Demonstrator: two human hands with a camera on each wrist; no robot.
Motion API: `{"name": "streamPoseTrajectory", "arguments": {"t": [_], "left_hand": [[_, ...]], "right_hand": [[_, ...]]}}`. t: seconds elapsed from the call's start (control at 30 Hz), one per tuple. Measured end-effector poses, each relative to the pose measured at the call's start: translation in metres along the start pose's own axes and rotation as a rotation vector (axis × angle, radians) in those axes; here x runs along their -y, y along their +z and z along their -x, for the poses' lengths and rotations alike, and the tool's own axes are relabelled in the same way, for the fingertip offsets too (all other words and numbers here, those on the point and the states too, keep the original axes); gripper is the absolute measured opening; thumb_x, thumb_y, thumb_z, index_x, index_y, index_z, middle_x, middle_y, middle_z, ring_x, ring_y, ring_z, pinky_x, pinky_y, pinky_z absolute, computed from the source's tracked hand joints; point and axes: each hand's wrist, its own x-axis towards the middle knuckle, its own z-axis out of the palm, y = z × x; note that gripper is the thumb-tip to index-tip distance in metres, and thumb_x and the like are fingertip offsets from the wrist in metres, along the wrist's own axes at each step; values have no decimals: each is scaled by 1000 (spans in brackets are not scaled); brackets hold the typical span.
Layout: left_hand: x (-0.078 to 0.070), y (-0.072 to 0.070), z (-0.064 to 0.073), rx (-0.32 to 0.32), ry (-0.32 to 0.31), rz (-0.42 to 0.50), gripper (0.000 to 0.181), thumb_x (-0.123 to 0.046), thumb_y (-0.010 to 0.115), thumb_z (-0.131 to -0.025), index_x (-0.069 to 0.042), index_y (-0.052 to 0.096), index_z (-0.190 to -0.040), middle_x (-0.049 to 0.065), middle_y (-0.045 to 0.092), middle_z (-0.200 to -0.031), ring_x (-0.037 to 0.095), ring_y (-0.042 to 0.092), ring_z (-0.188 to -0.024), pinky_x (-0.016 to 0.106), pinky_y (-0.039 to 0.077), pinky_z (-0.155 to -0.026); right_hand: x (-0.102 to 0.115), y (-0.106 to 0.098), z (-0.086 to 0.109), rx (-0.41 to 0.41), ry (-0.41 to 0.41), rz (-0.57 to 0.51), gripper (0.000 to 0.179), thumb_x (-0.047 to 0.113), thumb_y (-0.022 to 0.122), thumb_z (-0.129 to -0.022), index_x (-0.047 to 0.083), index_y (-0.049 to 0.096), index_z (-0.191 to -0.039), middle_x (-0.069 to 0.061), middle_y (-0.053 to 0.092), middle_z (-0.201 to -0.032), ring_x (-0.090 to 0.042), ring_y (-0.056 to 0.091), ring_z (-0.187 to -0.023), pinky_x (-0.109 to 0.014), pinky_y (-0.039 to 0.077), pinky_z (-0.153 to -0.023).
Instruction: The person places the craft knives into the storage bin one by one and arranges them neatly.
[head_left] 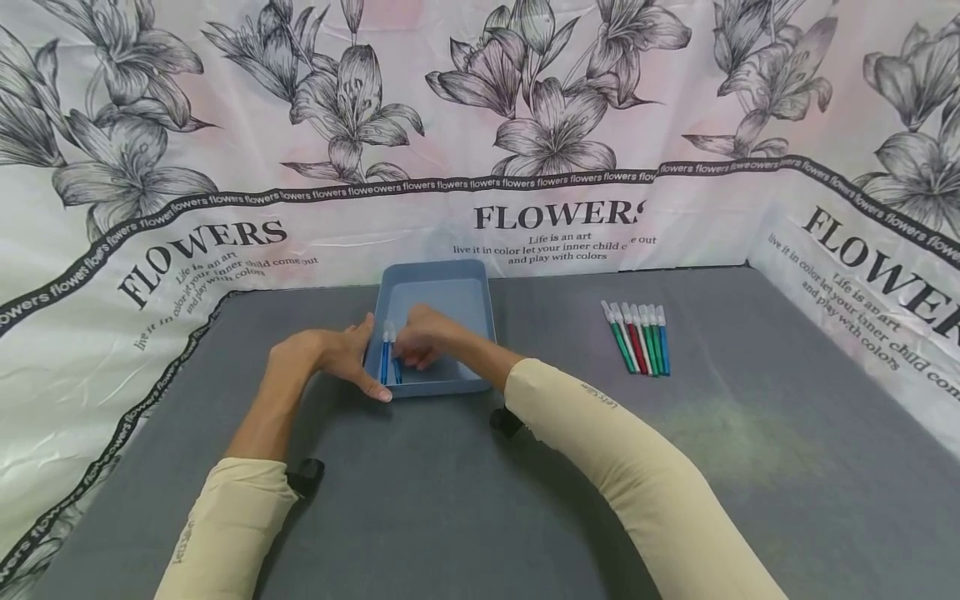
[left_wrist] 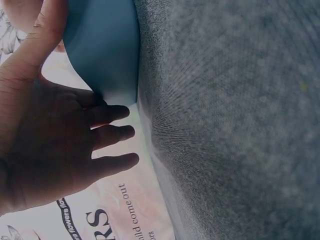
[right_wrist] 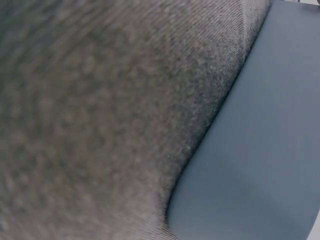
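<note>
Resting the left hand (head_left: 341,354) against the near left corner of the blue tray (head_left: 450,292), laying the thumb over the rim and stretching the other fingers (left_wrist: 117,165) straight and apart along the outside of the left wall. Holding the right hand (head_left: 422,337) low inside the tray, crossing the right wall with the forearm, and curling the fingers just beside two blue markers (head_left: 386,358); being unable to tell whether clamping on the nearer one. Seeing both blue markers lying side by side along the tray's left wall, pointing pale caps toward the far end. Finding the tray on the gray tabletop (head_left: 420,500), lying just before the flower-printed curtain (head_left: 555,133). Seeing seven more capped markers (head_left: 637,342), in green, white, red and blue, lying in a row well apart from the tray, to its right. Wearing cream sleeves (head_left: 637,475) on both arms and a small black fitting (head_left: 306,478) at each wrist.
</note>
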Motion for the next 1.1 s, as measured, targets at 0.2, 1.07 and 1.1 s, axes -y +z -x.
{"name": "streamPoseTrajectory", "arguments": {"t": [0.2, 1.07, 1.1], "left_hand": [[0, -1, 0, -1, 1, -5, 147, -72, 77, -81, 2, -22, -162, 35, -5, -171, 50, 1, -162, 67, 13, -128], [-6, 2, -1, 7, 51, 6, 152, -68, 81, -79, 7, -23, -159, 38, -8, -170, 55, -1, -160, 72, 12, -125], [-5, 3, -1, 6, 59, 11, 152, -68, 82, -79, 8, -23, -159, 38, -8, -169, 55, -1, -159, 72, 12, -125]], "right_hand": [[2, 3, -4, -13, -15, 36, 20, 10, 77, -94, 7, 63, -81, -3, 62, -63, -12, 58, -53, -22, 54, -54], [-27, -107, 68, -83, -156, 126, 33, 23, 68, -103, 1, 74, -126, -2, 73, -78, -15, 72, -77, -34, 63, -88], [-31, -115, 72, -95, -147, 131, 33, 24, 69, -103, 0, 74, -126, -2, 73, -79, -14, 72, -75, -34, 63, -88]]}}
